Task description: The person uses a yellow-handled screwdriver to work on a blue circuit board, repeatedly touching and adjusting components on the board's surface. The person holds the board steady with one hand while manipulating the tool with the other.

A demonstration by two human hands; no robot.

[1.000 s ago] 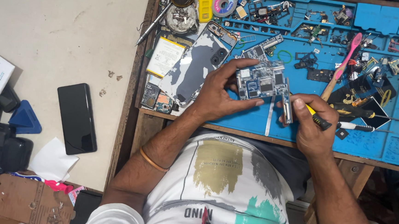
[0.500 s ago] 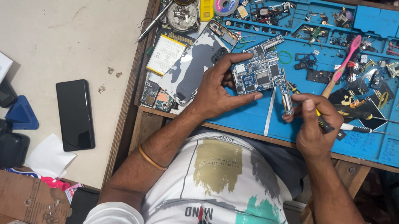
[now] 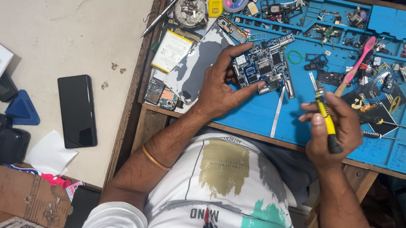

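The left hand [image 3: 221, 89] has lifted the blue circuit board [image 3: 262, 66] off the blue mat [image 3: 259, 117], pinching its edges. The right hand [image 3: 336, 129], at four o'clock from it, has drawn back, fingers wrapped around a yellow-handled screwdriver [image 3: 324, 114].

There was one blue circuit board [image 3: 263, 68], one yellow-handled screwdriver [image 3: 325, 116], one pink toothbrush [image 3: 356, 62], one black phone [image 3: 77, 111] at nine o'clock, and one blue work mat [image 3: 388, 149].
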